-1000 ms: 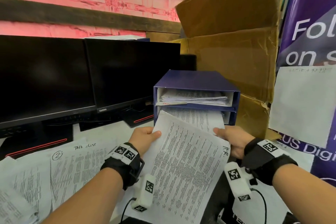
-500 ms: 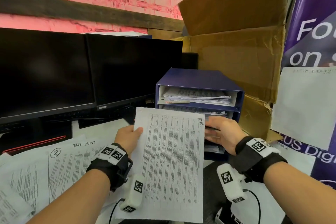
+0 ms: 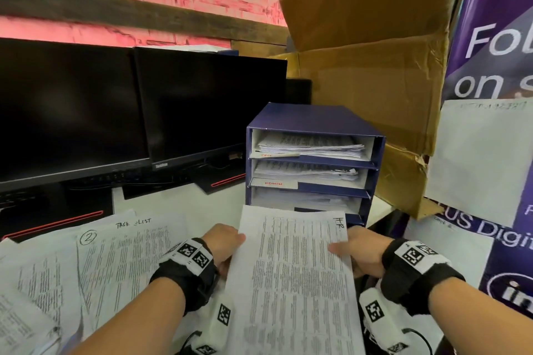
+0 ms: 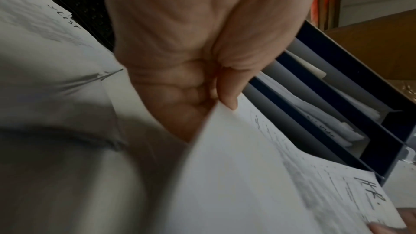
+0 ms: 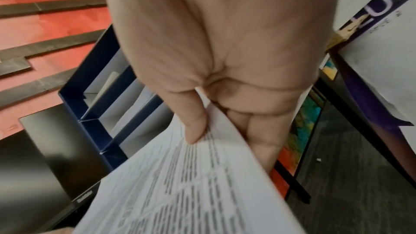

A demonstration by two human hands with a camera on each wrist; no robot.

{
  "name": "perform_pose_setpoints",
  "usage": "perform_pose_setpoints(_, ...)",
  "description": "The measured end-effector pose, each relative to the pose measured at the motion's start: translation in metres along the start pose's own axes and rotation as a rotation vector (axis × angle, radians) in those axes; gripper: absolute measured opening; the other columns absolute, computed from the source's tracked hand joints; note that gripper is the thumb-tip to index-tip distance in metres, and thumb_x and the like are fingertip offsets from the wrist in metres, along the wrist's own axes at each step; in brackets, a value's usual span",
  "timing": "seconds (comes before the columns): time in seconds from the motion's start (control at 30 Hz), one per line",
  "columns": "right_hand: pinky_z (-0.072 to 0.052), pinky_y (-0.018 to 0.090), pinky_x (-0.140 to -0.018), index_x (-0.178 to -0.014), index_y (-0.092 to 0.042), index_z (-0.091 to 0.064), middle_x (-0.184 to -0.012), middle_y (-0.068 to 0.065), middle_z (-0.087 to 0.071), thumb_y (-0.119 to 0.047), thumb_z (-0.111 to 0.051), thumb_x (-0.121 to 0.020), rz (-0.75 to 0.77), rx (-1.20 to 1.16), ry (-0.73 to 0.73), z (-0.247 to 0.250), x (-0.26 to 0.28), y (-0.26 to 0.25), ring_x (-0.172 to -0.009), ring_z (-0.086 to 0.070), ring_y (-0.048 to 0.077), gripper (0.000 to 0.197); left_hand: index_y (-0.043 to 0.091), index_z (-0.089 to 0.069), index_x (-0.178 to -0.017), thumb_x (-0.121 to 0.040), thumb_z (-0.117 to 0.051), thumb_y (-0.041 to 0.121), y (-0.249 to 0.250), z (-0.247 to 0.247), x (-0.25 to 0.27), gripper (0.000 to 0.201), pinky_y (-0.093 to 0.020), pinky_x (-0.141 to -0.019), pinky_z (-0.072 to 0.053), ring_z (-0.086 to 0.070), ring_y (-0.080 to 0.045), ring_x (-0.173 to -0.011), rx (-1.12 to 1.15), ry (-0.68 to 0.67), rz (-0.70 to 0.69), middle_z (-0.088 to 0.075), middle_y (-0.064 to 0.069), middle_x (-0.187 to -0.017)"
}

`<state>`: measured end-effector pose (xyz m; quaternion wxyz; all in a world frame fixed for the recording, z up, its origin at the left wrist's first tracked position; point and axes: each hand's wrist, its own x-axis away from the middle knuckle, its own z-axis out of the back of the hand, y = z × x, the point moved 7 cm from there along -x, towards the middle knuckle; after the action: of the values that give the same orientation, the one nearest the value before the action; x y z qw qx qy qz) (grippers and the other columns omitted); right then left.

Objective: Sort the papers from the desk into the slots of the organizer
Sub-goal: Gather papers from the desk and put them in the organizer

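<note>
A printed sheet marked "HR" (image 3: 294, 274) is held flat just in front of the blue organizer (image 3: 314, 118), its far edge level with the lowest visible slot. My left hand (image 3: 223, 245) pinches its left edge, thumb on top, as the left wrist view shows (image 4: 227, 99). My right hand (image 3: 356, 251) pinches the right edge (image 5: 195, 131). The organizer's stacked slots hold papers (image 3: 308, 147); two carry small white labels (image 3: 274, 183). More printed papers (image 3: 115, 256), one headed "TASK LIST", lie on the desk to the left.
Two dark monitors (image 3: 207, 106) stand behind the desk papers on the left. A large cardboard box (image 3: 372, 72) leans behind and right of the organizer. A purple banner (image 3: 496, 37) with white sheets on it fills the right side.
The sheet has come down and back from the upper slots toward me and turned straight. My right hand has taken the sheet's right edge after touching the organizer. More slots show.
</note>
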<state>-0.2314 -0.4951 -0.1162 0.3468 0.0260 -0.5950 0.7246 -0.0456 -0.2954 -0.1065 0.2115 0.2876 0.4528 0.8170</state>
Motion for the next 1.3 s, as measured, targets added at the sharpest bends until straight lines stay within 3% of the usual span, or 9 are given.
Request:
perform_pose_setpoints(0.07, -0.051, 0.053, -0.094, -0.120, -0.002, -0.061, -0.106, 0.016, -0.072, -0.006, -0.056, -0.094, -0.013, -0.051, 0.080, 0.014, -0.002, 0.005, -0.099, -0.069, 0.033, 0.027, 0.008, -0.052, -0.073, -0.097, -0.048, 0.009, 0.000, -0.007, 0.006, 0.025, -0.019, -0.040, -0.044, -0.050, -0.017, -0.051, 0.076, -0.036, 0.048, -0.053, -0.008, -0.065)
perform_pose_setpoints(0.27, -0.048, 0.052, -0.098, -0.117, 0.003, -0.061, -0.106, 0.019, -0.071, -0.003, -0.056, -0.093, -0.014, -0.140, 0.176, 0.034, 0.000, 0.011, -0.099, -0.068, 0.036, 0.026, 0.004, -0.059, -0.090, -0.095, -0.054, 0.016, 0.005, -0.026, 0.008, 0.014, -0.035, -0.055, -0.056, -0.065, -0.023, -0.056, 0.090, -0.158, 0.059, -0.067, -0.011, -0.074)
perform_pose_setpoints(0.43, -0.047, 0.053, -0.099, -0.119, 0.003, -0.061, -0.108, 0.018, -0.071, -0.004, -0.058, -0.091, -0.064, -0.074, 0.149, 0.037, 0.002, 0.023, -0.103, -0.067, 0.036, 0.029, 0.011, -0.063, -0.091, -0.095, -0.054, 0.014, 0.000, -0.041, 0.012, 0.010, -0.033, -0.054, -0.057, -0.068, -0.021, -0.060, -0.050, -0.270, 0.057, -0.070, -0.010, -0.077)
perform_pose_setpoints(0.73, -0.051, 0.050, -0.094, -0.119, 0.005, -0.060, -0.110, 0.021, -0.069, 0.001, -0.052, -0.095, -0.018, -0.140, 0.186, 0.041, 0.008, 0.017, -0.101, -0.067, 0.036, 0.026, 0.006, -0.061, -0.096, -0.097, -0.053, 0.016, 0.012, -0.039, 0.009, 0.013, -0.030, -0.047, -0.054, -0.066, -0.019, -0.049, 0.020, -0.212, 0.060, -0.069, -0.008, -0.064)
perform_pose_setpoints(0.87, -0.049, 0.054, -0.095, -0.118, 0.005, -0.059, -0.109, 0.024, -0.069, -0.001, -0.052, -0.095, 0.002, -0.214, 0.173, 0.042, 0.006, 0.017, -0.102, -0.066, 0.040, 0.025, 0.006, -0.060, -0.108, -0.098, -0.050, 0.018, 0.010, -0.039, 0.006, 0.019, -0.034, -0.052, -0.056, -0.067, -0.021, -0.055, 0.065, -0.247, 0.086, -0.069, -0.012, -0.077)
perform_pose_setpoints(0.97, -0.048, 0.057, -0.095, -0.116, 0.007, -0.058, -0.106, 0.027, -0.069, -0.005, -0.055, -0.094, -0.007, -0.264, 0.220, 0.049, 0.001, 0.015, -0.100, -0.066, 0.042, 0.024, 0.003, -0.061, -0.100, -0.097, -0.052, 0.019, 0.011, -0.036, 0.000, 0.018, -0.035, -0.050, -0.055, -0.066, -0.023, -0.053, 0.157, -0.184, 0.069, -0.067, -0.013, -0.077)
perform_pose_setpoints(1.07, -0.050, 0.053, -0.093, -0.109, 0.006, -0.058, -0.096, 0.024, -0.069, -0.011, -0.058, -0.094, -0.008, -0.286, 0.348, 0.057, -0.003, 0.009, -0.090, -0.067, 0.040, 0.022, 0.004, -0.060, -0.092, -0.096, -0.055, 0.019, 0.017, -0.036, -0.003, 0.016, -0.042, -0.063, -0.057, -0.067, -0.028, -0.065, 0.206, -0.145, 0.050, -0.068, -0.014, -0.082)
perform_pose_setpoints(1.17, -0.053, 0.051, -0.091, -0.110, -0.001, -0.061, -0.109, 0.022, -0.067, -0.018, -0.060, -0.091, 0.037, -0.266, 0.456, 0.062, -0.010, 0.002, -0.099, -0.066, 0.039, 0.025, 0.002, -0.064, -0.098, -0.093, -0.059, 0.016, 0.021, -0.037, -0.004, 0.016, -0.049, -0.085, -0.054, -0.068, -0.035, -0.093, 0.174, -0.146, 0.021, -0.071, -0.017, -0.101)
perform_pose_setpoints(1.3, -0.057, 0.045, -0.078, -0.114, 0.001, -0.058, -0.106, 0.020, -0.068, -0.019, -0.053, -0.097, 0.063, -0.463, 0.364, 0.051, -0.009, -0.005, -0.092, -0.067, 0.036, 0.027, 0.004, -0.067, -0.088, -0.088, -0.061, 0.017, 0.021, -0.024, -0.021, 0.014, -0.045, -0.093, -0.051, -0.065, -0.035, -0.098, 0.098, 0.025, -0.054, -0.070, -0.018, -0.102)
